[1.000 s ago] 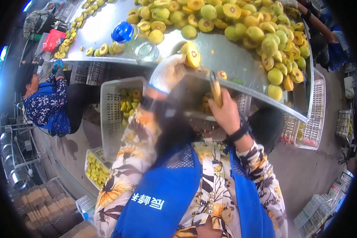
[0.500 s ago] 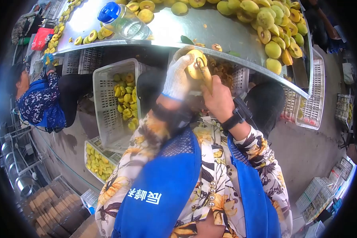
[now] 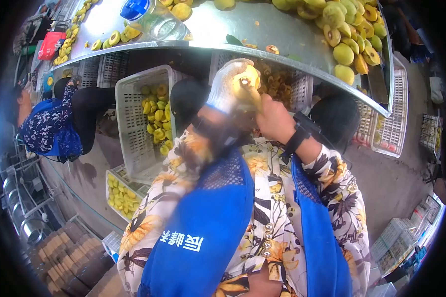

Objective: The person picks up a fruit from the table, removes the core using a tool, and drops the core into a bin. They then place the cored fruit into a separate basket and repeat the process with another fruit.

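Note:
My left hand [image 3: 225,90], in a white knit glove, is closed around a yellow peach half [image 3: 250,78] just below the table's near edge. My bare right hand [image 3: 276,120] grips a pitting tool by its pale handle [image 3: 254,97]. The tool's tip is at the middle of the cut face, partly hidden and blurred. Under both hands stands a crate of brownish pits and scraps [image 3: 276,81].
Halved peaches [image 3: 343,53] are heaped on the metal table [image 3: 218,30], near a blue-lidded water bottle [image 3: 158,22]. A white crate [image 3: 134,128] of peach halves stands left of my legs. A co-worker [image 3: 52,126] sits further left. More crates [image 3: 389,119] stand right.
The tool has turned: its metal loop showed over the cut face before and is now largely hidden at the fruit's middle. My right hand has shifted slightly down. The view has tilted a little.

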Motion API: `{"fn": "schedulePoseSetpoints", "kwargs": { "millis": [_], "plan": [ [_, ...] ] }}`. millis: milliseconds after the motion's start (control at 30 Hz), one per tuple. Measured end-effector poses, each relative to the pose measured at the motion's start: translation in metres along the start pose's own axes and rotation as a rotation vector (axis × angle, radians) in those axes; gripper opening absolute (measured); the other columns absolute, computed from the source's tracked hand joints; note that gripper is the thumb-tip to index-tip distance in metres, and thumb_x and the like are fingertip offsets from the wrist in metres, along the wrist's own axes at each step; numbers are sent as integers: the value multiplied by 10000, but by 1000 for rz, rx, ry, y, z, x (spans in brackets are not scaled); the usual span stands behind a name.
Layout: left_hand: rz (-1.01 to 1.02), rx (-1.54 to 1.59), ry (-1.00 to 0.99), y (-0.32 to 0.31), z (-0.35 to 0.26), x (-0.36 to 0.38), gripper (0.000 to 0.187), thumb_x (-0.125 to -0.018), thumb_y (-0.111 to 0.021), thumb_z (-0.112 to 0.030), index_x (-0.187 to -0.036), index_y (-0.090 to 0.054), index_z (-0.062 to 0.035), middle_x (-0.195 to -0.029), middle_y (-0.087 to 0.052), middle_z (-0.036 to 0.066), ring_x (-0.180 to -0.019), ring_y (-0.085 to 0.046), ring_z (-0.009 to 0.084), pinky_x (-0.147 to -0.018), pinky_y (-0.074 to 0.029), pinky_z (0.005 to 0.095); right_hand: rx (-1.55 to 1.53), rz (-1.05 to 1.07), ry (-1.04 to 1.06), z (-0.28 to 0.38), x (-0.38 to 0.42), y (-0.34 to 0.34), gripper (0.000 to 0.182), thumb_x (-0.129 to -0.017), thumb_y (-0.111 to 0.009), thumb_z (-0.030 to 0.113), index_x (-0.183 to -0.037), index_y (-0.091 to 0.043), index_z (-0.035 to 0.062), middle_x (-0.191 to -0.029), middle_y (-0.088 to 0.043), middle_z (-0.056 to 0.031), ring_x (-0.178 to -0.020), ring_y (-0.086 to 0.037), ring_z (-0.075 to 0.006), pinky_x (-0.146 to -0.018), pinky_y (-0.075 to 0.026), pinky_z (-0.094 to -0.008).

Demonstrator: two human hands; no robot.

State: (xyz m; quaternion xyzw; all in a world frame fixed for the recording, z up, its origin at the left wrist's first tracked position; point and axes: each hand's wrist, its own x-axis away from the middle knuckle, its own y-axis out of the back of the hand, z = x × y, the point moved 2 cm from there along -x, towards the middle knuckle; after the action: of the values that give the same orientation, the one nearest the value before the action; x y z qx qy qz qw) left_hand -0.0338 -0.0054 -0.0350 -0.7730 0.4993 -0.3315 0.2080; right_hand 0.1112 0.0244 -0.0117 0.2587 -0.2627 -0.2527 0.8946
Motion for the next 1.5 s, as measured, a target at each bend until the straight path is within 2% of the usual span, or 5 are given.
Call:
{"fn": "schedulePoseSetpoints", "kwargs": {
  "millis": [267, 567, 1033, 1167, 1500],
  "plan": [
    [-59, -668, -419, 6, -13, -14, 270, -864, -501, -164, -1070, -531, 7, -995, -585, 167, -906, -580, 272, -802, -477, 331, -131, -80, -58, 3, -6, -5, 223, -757, -505, 145, -880, -477, -39, -742, -572, -286, -751, -551, -459, -679, -443, -478],
    [-237, -154, -257, -16, -11, 18, 202, -851, -585, -214, -854, -574, -12, -672, -564, 63, -584, -548, 134, -547, -461, 247, -155, -59, -44, 10, 1, -17, 222, -760, -504, 136, -881, -477, -48, -749, -573, -289, -746, -561, -449, -670, -445, -474],
    [-298, -110, 138, 3, 4, -9, 393, -924, -437, -382, -1022, -543, -17, -865, -600, 90, -767, -599, 179, -663, -505, 274, -77, -43, -103, 1, -5, -19, 234, -751, -523, 136, -876, -473, -55, -762, -567, -296, -744, -560, -452, -661, -458, -451],
    [-159, -289, -209, 13, -3, 1, 377, -896, -503, -378, -1037, -542, -30, -880, -594, 89, -773, -598, 183, -669, -507, 278, -98, -55, -111, 7, -7, -16, 230, -757, -535, 145, -878, -471, -40, -770, -559, -304, -782, -547, -463, -692, -450, -459],
    [-328, -262, -63, 8, 22, -4, 318, -857, -584, -291, -971, -580, 6, -823, -602, 94, -682, -581, 146, -606, -472, 255, -830, 286, -469, 5, 3, -21, 105, -810, -482, 104, -868, -444, 24, -629, -460, -51, -426, -430, -89, -318, -333, -241]
  ]
}}
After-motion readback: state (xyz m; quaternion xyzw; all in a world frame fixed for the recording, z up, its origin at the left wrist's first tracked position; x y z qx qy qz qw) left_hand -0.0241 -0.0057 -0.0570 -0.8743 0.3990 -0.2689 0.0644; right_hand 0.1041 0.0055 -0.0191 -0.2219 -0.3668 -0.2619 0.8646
